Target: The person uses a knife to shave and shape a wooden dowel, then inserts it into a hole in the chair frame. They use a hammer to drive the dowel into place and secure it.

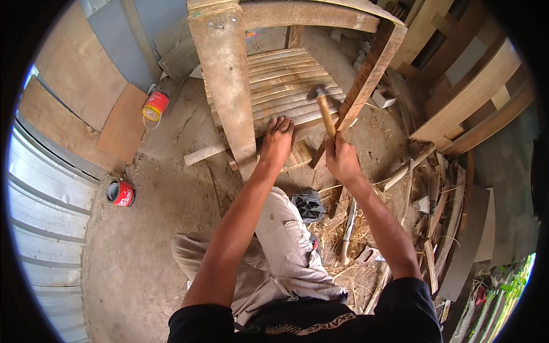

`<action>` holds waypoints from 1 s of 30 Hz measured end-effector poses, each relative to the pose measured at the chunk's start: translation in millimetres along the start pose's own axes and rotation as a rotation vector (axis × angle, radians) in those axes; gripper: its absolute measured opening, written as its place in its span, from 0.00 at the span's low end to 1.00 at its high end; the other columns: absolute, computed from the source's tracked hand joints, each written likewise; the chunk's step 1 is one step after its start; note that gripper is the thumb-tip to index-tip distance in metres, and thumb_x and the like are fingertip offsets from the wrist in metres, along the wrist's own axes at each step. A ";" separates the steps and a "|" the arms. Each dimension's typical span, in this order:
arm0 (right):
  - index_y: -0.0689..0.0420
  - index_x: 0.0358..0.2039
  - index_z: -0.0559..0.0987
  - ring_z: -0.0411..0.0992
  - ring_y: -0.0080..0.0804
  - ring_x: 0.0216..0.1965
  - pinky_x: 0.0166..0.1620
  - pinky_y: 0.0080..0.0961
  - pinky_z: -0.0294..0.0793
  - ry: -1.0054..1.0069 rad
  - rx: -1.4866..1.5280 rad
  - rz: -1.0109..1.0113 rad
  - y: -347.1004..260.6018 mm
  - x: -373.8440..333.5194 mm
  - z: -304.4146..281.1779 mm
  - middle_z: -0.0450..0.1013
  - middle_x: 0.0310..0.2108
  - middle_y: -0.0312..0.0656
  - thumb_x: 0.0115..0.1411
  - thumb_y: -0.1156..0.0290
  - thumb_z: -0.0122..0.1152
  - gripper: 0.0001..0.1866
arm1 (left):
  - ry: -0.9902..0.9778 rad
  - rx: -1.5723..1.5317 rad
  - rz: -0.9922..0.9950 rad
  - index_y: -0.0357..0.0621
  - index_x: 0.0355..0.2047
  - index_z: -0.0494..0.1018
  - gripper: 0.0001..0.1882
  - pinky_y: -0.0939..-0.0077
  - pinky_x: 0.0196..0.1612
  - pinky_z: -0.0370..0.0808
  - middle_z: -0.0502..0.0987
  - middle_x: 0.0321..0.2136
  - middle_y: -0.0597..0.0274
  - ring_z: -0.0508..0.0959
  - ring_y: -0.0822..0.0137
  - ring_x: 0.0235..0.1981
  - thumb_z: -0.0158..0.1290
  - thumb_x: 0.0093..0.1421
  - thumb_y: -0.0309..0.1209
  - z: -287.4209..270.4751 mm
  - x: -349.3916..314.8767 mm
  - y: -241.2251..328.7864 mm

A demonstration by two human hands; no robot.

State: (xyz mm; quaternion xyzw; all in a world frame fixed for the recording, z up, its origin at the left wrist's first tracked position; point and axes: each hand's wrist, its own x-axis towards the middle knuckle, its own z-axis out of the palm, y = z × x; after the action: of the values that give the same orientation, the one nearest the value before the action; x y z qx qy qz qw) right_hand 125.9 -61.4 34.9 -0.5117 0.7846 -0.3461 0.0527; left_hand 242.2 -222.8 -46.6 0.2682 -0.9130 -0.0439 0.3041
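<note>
A wooden chair frame [226, 63] with a seat of bamboo slats [283, 86] lies tipped on the dirt floor in front of me. My left hand [277, 142] presses flat on the front edge of the slats, fingers spread. My right hand [341, 157] grips the wooden handle of a hammer [325, 110], whose metal head hovers over the slats near the chair's right leg [372, 66]. I am crouched, with my knees in light trousers below.
A red tin can [120, 192] stands open at the left by a corrugated metal wall, and another red can [155, 106] lies farther back. Plywood sheets lean at the upper left. Loose wood offcuts, planks and straw pile up on the right. A dark crumpled bag [309, 204] lies near my knee.
</note>
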 end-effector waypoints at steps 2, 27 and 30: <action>0.68 0.38 0.68 0.74 0.69 0.29 0.29 0.53 0.73 0.115 0.194 -0.025 1.9 -3.4 2.2 0.72 0.22 0.68 0.68 0.65 0.52 0.15 | -0.001 0.004 -0.007 0.35 0.59 0.68 0.27 0.61 0.70 0.59 0.68 0.63 0.50 0.66 0.55 0.66 0.57 0.60 0.30 -1.5 -8.4 3.8; 0.66 0.32 0.71 0.73 0.68 0.29 0.31 0.50 0.70 0.127 0.267 -0.053 4.3 -29.5 17.0 0.72 0.23 0.65 0.69 0.63 0.54 0.17 | 0.007 -0.106 -0.203 0.36 0.65 0.61 0.36 0.59 0.67 0.62 0.63 0.65 0.44 0.63 0.52 0.67 0.60 0.58 0.31 -41.9 -62.9 30.5; 0.68 0.35 0.72 0.74 0.69 0.34 0.35 0.54 0.73 0.073 0.214 0.124 -9.4 -39.5 27.8 0.73 0.25 0.68 0.68 0.66 0.52 0.14 | 0.278 -0.499 -0.241 0.36 0.54 0.74 0.21 0.62 0.53 0.76 0.77 0.51 0.44 0.79 0.50 0.52 0.56 0.61 0.27 -65.4 -95.1 26.8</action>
State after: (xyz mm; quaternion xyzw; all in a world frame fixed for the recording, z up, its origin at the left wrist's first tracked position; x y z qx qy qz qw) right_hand 163.8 -44.1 8.8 -0.4405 0.7747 -0.4425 0.0996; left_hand 331.4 -145.4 -37.6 0.2948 -0.7854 -0.2653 0.4753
